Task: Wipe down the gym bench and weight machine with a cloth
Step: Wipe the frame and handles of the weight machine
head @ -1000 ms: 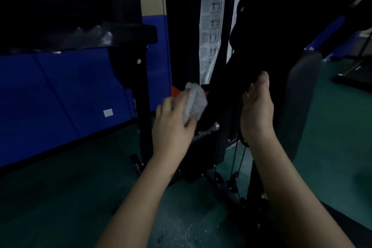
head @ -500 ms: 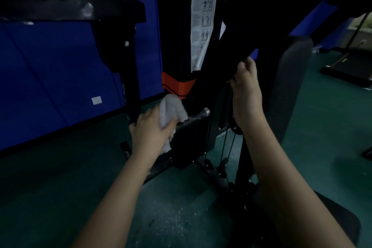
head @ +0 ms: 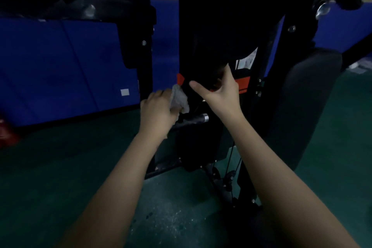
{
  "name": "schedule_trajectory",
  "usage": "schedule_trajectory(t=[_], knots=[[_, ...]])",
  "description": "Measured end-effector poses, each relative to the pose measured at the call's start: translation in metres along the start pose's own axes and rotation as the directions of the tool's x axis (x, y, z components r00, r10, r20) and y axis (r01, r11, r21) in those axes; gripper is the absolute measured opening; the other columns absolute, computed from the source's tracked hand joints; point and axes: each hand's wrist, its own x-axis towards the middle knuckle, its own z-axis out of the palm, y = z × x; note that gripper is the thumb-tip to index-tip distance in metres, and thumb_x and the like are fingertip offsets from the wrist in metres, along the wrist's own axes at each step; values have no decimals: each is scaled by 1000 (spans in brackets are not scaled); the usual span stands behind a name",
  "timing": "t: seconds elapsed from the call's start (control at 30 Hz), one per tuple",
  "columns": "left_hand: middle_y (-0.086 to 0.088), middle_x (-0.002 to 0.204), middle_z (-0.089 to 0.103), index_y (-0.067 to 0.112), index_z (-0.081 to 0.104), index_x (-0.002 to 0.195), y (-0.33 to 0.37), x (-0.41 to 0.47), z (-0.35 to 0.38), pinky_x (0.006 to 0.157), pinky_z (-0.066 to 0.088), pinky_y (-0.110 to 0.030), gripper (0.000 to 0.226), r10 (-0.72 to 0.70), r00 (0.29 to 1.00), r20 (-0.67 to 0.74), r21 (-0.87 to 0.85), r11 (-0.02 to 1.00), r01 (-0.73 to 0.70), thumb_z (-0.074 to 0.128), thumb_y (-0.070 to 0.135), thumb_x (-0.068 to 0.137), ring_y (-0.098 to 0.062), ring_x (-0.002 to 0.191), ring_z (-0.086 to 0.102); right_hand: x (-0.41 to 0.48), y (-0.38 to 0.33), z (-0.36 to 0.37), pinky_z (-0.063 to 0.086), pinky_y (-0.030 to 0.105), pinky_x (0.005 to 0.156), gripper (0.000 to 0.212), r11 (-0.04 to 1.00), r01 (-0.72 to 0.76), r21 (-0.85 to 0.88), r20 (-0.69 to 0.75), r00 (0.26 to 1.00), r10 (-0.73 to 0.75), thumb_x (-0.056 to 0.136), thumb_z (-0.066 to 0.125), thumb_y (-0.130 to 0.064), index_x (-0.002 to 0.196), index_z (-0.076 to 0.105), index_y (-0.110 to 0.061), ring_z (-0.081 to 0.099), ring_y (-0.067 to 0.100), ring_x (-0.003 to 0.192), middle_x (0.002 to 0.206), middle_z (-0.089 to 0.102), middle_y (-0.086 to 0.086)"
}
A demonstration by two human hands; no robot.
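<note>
The black weight machine [head: 209,26] rises in the middle of the dim view, with an orange band low on its column. My left hand [head: 159,109] holds a crumpled grey cloth [head: 180,97] against the machine's lower frame, just above a short chrome-tipped bar [head: 198,118]. My right hand [head: 219,89] reaches toward the dark column beside the cloth, thumb spread out; its fingertips vanish into shadow against the frame. A black padded bench part [head: 60,4] sits at the upper left.
Blue wall padding [head: 60,66] runs along the back left. The floor [head: 50,177] is dark green. Cables and pulleys [head: 229,175] hang low by the machine's base. A tall dark pad [head: 302,106] stands at the right. Something red [head: 6,133] lies at the far left edge.
The view has shifted left and down the machine. My right hand let go of the upright it gripped and now reaches in with the thumb spread. My left hand keeps the cloth near the chrome-tipped bar.
</note>
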Motion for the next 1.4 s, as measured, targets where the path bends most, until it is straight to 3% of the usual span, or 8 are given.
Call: schedule_trajectory(t=[0.2, 0.37, 0.57, 0.73, 0.9, 1.07, 1.27, 1.4], knots=[[-18, 97, 63, 4, 59, 112, -10, -30, 11, 69, 48, -41, 34, 46, 987, -153, 59, 998, -37, 55, 4, 79, -32, 90, 57, 3, 5, -7, 48, 16, 87, 70, 999, 39, 0, 30, 999, -39, 67, 80, -39, 124, 46, -16, 57, 4, 104, 111, 60, -9], [-15, 74, 59, 6, 58, 83, -24, -56, 1, 56, 47, -38, 2, -297, 919, -260, -30, 953, 300, 57, 6, 84, -28, 68, 55, 6, 3, -9, 49, 24, 88, 70, 998, 54, -19, 80, 995, -53, 66, 78, -44, 123, 45, -17, 58, 11, 104, 114, 63, -3], [-15, 63, 55, 8, 53, 69, 37, -23, 8, 51, 37, -34, 15, -54, 954, -293, -20, 999, 51, 49, -2, 79, -24, 58, 49, 6, 1, -15, 51, 31, 86, 66, 998, 69, 7, 131, 989, -69, 67, 78, -41, 117, 45, -15, 59, 16, 102, 109, 62, -3], [-12, 67, 56, 10, 50, 69, 11, -39, 17, 49, 36, -30, 17, -218, 942, -256, -1, 974, 225, 49, 1, 82, -23, 59, 50, 5, -1, -22, 47, 27, 84, 65, 996, 84, 17, 138, 987, -86, 68, 78, -39, 117, 45, -13, 59, 18, 102, 102, 58, -6], [-9, 69, 59, 6, 54, 74, -27, -85, 14, 50, 40, -25, 26, -717, 696, -28, -185, 688, 701, 46, 21, 94, -23, 63, 56, 3, 0, -20, 45, 26, 86, 65, 997, 60, 39, 141, 988, -65, 71, 76, -38, 122, 43, -14, 58, 17, 105, 116, 60, 0], [-2, 74, 60, 7, 58, 81, 5, -108, 24, 54, 41, -20, 20, -666, 746, -21, -290, 718, 633, 55, 24, 91, -17, 71, 56, -48, 52, -4, 45, 28, 81, 41, 962, -18, 271, 26, 1000, 12, 78, 63, -22, 113, 43, -13, 55, 15, 92, 104, 54, 3], [-9, 96, 64, 16, 61, 84, 61, -79, 33, 86, 45, -33, 26, -605, 621, 499, -582, 297, 757, 40, 25, 95, -19, 89, 59, -119, 92, 25, 45, 17, 92, 39, 791, -448, 417, 569, 807, 158, 91, 56, -14, 128, 43, -18, 55, 8, 112, 124, 55, 3], [0, 95, 64, 20, 67, 87, 59, -81, 21, 71, 41, -20, 30, -563, 787, 253, -449, 652, 611, 38, 23, 95, -10, 82, 58, -108, 115, 12, 47, 26, 90, 27, 813, -440, 382, 316, 889, 333, 89, 56, -3, 110, 53, -18, 59, 18, 104, 111, 60, 6]])
